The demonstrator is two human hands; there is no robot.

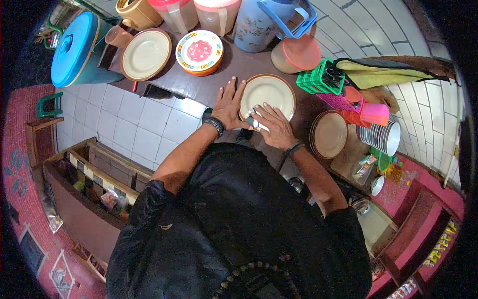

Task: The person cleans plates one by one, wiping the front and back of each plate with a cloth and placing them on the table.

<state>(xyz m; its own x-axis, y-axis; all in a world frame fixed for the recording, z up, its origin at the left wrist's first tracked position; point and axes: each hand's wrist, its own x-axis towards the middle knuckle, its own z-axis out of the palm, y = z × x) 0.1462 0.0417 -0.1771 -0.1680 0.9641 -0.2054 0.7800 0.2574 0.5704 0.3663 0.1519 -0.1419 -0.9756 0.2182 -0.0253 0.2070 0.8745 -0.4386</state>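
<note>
A cream plate with a brown rim [269, 94] lies on the dark table in front of me. My left hand [229, 107] is flat at the plate's left edge, its fingers spread on the tabletop. My right hand [274, 127] reaches over the plate's lower edge, fingers stretched out. Beneath its fingers shows a small white and grey item [260, 121], partly hidden, too unclear to name. To the left are a patterned plate with a pink centre [199, 51], on top of a stack, and another brown-rimmed plate [146, 55].
Along the back of the table [239, 65] stand a blue patterned jug [251, 25] and a pink-lidded container [297, 54]. At right are a green basket [321, 77], brown-rimmed plates [329, 134] and stacked bowls [381, 137]. A blue-lidded bucket [74, 50] is at the left.
</note>
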